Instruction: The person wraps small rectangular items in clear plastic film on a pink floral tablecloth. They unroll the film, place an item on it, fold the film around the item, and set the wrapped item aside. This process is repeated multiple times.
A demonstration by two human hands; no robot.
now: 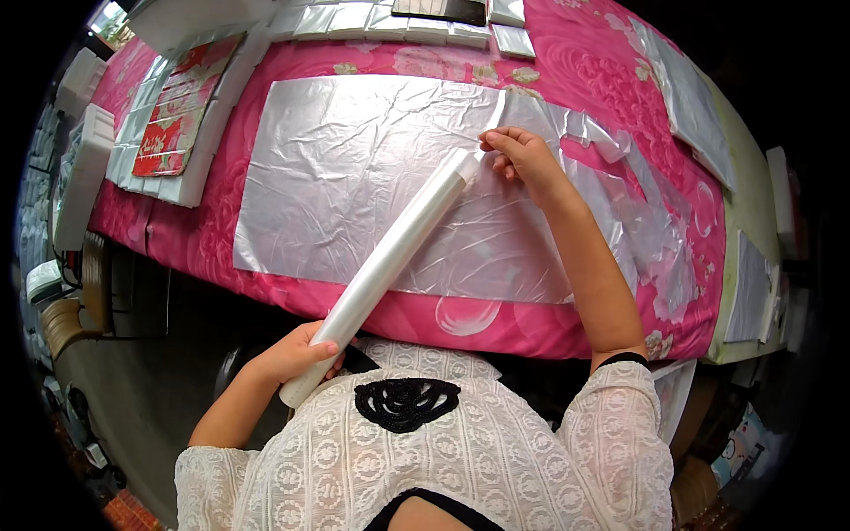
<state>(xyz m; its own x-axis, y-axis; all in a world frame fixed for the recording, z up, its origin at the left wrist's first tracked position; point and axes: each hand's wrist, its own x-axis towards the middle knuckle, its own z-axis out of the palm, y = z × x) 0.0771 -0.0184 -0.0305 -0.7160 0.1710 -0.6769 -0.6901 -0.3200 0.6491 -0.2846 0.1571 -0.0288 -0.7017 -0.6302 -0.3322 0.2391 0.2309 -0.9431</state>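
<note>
My left hand (312,350) is wrapped around the lower end of a long white roll of plastic film (390,258), near my body. The roll slants up and to the right across the table edge. At its far end, my right hand (521,157) pinches thumb and finger together on a thin edge of clear plastic film. Beneath the roll's upper part lies a large, wrinkled, translucent plastic sheet (310,177), spread flat. To the right of it, loose crumpled film (651,226) trails over the cloth.
A pink floral cloth (602,53) covers the table. White packets (354,19) with a dark phone (440,9) line the far side. More white packets with a red patterned booklet (181,111) stand at left. Flat plastic sheets (686,97) lie at right; a chair (78,323) stands lower left.
</note>
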